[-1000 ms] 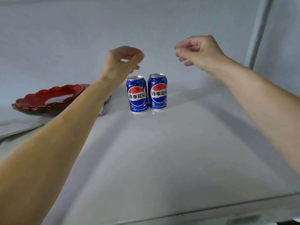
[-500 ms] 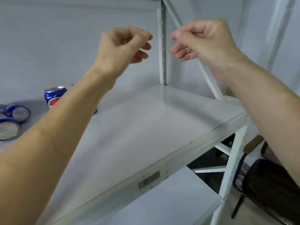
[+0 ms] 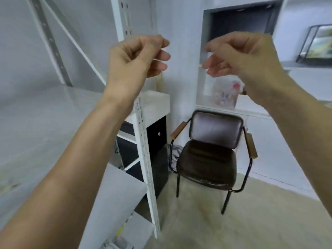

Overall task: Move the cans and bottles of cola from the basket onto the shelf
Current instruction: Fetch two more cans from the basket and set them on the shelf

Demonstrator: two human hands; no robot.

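**Both hands empty, no basket in view**

Your left hand (image 3: 138, 58) hangs in the air at about eleven o'clock from the picture's centre, fingers loosely curled, thumb near the fingertips, holding nothing. Your right hand (image 3: 240, 54) mirrors it at about one o'clock, also loosely curled and empty. The two are level and apart, with a clear gap between them.

From the left: the shelf (image 3: 45, 123) lies at nine o'clock under your left forearm, its grey board bare in the part you can see, with a perforated white upright (image 3: 145, 159) at its corner. At about five o'clock stands a dark chair (image 3: 212, 155) on the floor, under your right hand.

No can, bottle or basket shows anywhere here, so you cannot tell which way the cola lies from your hands, nor how any bottle is lying, nor which hand is nearer. The shelf itself is nearer your left hand. My reading is that you are between trips, and the next move calls for finding the basket first.
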